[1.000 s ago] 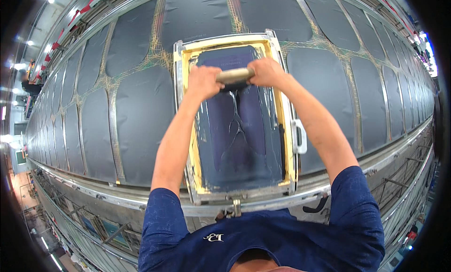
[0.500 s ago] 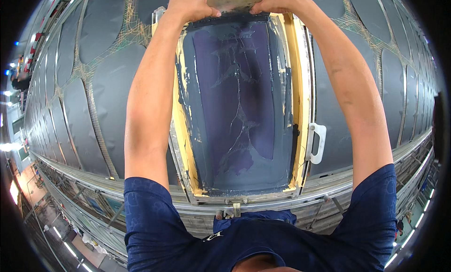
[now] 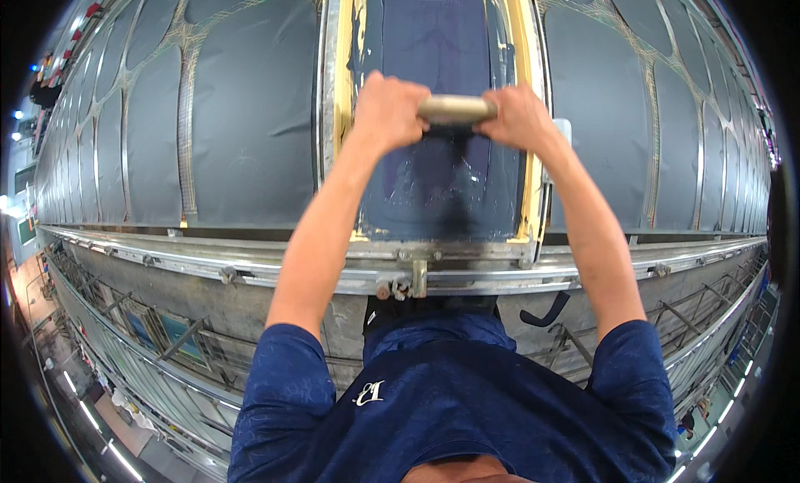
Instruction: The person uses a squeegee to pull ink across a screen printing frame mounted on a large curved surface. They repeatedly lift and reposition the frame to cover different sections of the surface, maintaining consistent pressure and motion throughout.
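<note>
Both my hands grip a pale wooden-handled squeegee [image 3: 455,110] laid crosswise over a printing screen. My left hand [image 3: 392,114] is closed round its left end, and my right hand [image 3: 518,119] round its right end. The screen mesh [image 3: 433,54] is dark purple-blue, with a faint branching pattern beyond the squeegee. Wet dark ink [image 3: 417,225] coats the mesh on my side. Yellowish tape [image 3: 533,204] lines the screen's inner edges, smeared with ink. The squeegee's blade is hidden beneath the handle and its shadow.
Dark grey fabric panels [image 3: 250,141] lie on the long table at both sides of the screen. A metal rail [image 3: 217,270] runs along the near edge, with a clamp bracket [image 3: 419,279] below the frame. A white handle [image 3: 560,137] sticks out at the frame's right.
My hands have drawn the squeegee from the screen's far end toward me, to around its middle. My view has shifted too, with more of the near rail showing.
</note>
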The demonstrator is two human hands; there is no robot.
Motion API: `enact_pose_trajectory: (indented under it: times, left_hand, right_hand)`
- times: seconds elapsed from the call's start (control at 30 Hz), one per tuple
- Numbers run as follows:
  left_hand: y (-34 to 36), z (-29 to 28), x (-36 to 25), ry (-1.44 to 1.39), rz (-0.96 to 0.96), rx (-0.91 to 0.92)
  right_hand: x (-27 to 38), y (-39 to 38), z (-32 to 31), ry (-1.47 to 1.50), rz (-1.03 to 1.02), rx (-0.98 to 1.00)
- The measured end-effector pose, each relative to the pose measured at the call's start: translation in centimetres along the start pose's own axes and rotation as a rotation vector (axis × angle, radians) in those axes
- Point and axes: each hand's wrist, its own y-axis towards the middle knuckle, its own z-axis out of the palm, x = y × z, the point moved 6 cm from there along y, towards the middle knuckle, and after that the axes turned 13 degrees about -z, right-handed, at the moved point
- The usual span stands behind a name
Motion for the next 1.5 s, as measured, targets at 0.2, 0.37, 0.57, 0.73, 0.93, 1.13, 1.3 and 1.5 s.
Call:
enact_pose_trajectory:
  times: [0.2,0.37,0.57,0.73,0.93,1.13,1.3,1.5]
  left_hand:
    - [-13.3,3.0,-3.1,-0.135,0.042,-0.151]
    - [-15.6,3.2,-3.6,-0.117,0.051,-0.297]
    - [-16.0,2.7,-4.2,-0.007,0.064,-0.248]
    - [-17.3,3.3,-2.5,-0.121,-0.003,-0.166]
    - [-19.9,-1.0,2.4,-0.206,-0.026,-0.262]
    - [-22.8,-4.6,18.0,-0.098,-0.109,-0.207]
    - [-26.0,-6.3,26.8,-0.108,-0.033,-0.121]
    - [-30.7,-7.7,26.6,-0.087,0.17,-0.252]
  right_hand:
    - [8.1,-10.2,4.4,-0.047,-0.017,0.052]
    - [2.2,-10.6,0.4,0.146,0.253,-0.312]
    - [-11.3,-14.3,2.7,0.044,0.851,-0.592]
    - [-10.0,-13.9,1.2,0.237,0.799,-0.667]
    - [-3.0,-9.1,-1.6,0.367,0.733,-0.751]
    - [7.6,3.0,7.8,0.477,0.601,-0.914]
    - [15.2,8.1,11.0,0.592,0.669,-0.926]
    - [16.2,7.2,11.2,0.49,0.738,-0.929]
